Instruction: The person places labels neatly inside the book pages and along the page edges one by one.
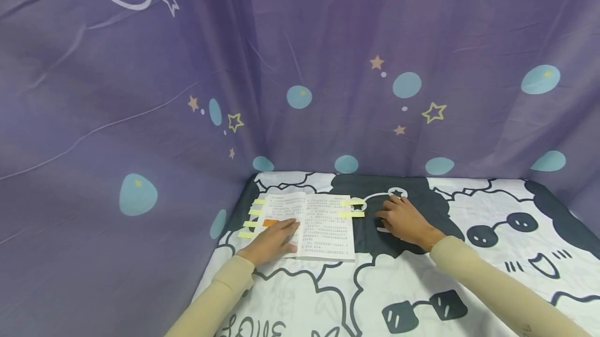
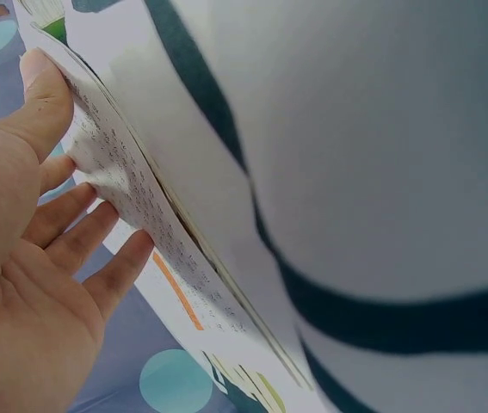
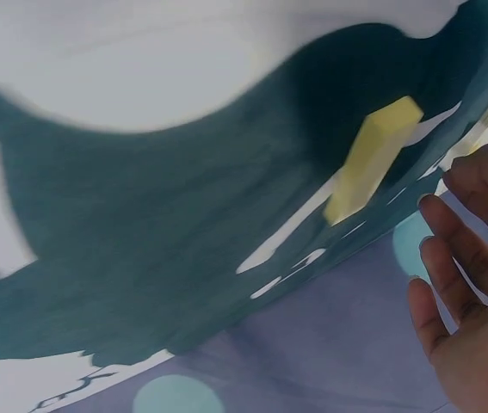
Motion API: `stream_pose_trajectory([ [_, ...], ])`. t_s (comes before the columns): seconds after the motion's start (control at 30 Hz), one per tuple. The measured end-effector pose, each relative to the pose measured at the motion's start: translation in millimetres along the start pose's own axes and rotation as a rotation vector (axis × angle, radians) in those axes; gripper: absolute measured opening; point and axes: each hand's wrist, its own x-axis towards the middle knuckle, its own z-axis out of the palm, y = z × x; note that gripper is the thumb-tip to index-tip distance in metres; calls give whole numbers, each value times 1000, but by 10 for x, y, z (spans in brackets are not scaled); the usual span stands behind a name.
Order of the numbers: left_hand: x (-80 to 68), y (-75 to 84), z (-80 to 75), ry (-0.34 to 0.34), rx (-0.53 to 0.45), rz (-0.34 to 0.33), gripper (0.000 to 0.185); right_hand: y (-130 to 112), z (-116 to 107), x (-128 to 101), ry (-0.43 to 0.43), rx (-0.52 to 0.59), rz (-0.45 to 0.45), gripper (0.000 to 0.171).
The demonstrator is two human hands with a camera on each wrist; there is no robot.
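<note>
An open book (image 1: 328, 235) with printed pages lies on the patterned cloth. Pale yellow sticky tabs (image 1: 351, 214) stick out from its right edge, and several more line the left one. An orange tab (image 1: 269, 223) shows on the left page, just beyond the fingers of my left hand (image 1: 274, 243). Those fingers rest fairly straight on that page near the fold. To the right of the book, my right hand (image 1: 407, 222) is low over a dark patch of cloth, fingers loosely bent around nothing. In the right wrist view, a small yellow block (image 3: 373, 159) lies apart from its fingertips.
White cloth (image 1: 422, 274) printed with black cartoon shapes covers the surface under the book. Purple curtains (image 1: 328, 134) with stars and blue ovals hang behind it and along the left side.
</note>
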Motion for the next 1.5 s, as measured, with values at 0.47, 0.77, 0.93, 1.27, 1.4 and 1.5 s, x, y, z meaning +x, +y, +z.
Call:
stream_pose_trajectory([
  [0.47,-28,-37,19,8,-9,-17,73,138,-60,-239,12,54,14,18],
  [0.77,-12,-58,28,12,14,-5,73,170,-77,-357,7,148,-6,21],
  [0.93,-7,-50,29,12,18,2,74,191,-85,-392,-10,145,-3,30],
  [1.27,3,-43,34,7,14,6,73,237,-176,-424,-99,194,-28,37],
  [1.4,7,-41,29,5,11,0,73,265,-195,-428,-130,225,-22,32],
  [1.5,7,-43,34,5,8,0,73,275,-200,-434,-146,224,-12,29],
])
